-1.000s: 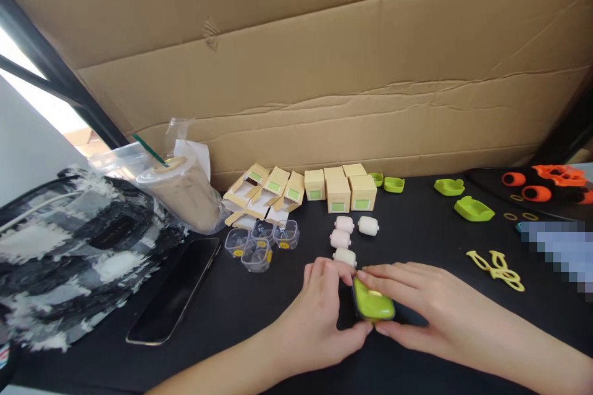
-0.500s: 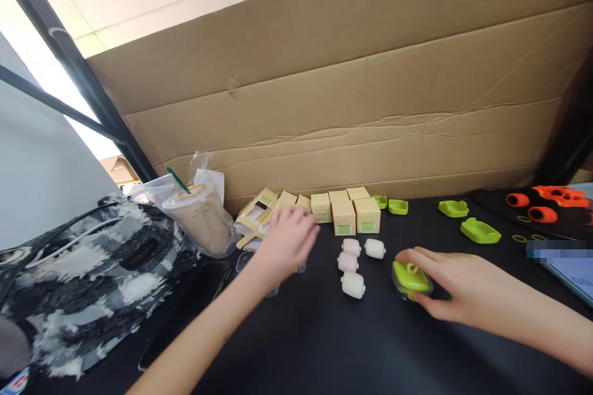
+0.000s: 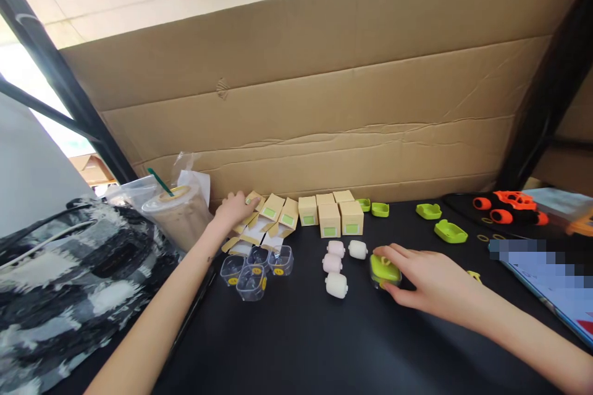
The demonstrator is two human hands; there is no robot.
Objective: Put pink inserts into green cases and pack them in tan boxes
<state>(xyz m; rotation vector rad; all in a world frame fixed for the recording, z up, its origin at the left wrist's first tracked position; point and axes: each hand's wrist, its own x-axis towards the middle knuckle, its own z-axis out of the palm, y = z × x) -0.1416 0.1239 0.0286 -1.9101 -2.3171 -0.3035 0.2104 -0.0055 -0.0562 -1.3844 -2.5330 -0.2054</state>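
Observation:
At the left end of a row of small cartons, my left hand (image 3: 236, 208) has its fingers on an opened small cardboard box (image 3: 255, 200) and appears to grip it; the thumb is partly hidden. My right hand (image 3: 414, 271) is closed around a small clear container with a green lid (image 3: 385, 269), which rests on the black table. Just left of that container lie white and pink small barrel-shaped pieces (image 3: 336, 285). Several clear plastic cups (image 3: 251, 284) with yellow stickers stand below the opened cartons (image 3: 272, 207).
Closed cartons (image 3: 329, 220) stand mid-table before a cardboard wall (image 3: 296, 117). Green cat-eared lids (image 3: 451, 231) lie to the right, near an orange toy car (image 3: 509, 205) and a phone (image 3: 542, 284). At left are an iced drink (image 3: 178, 213) and a black-and-white bag (image 3: 92, 278).
My left hand has moved left and away from above the clear cups to the leftmost opened carton, uncovering the cups. My right hand still holds the green-lidded container. The camera view has shifted somewhat.

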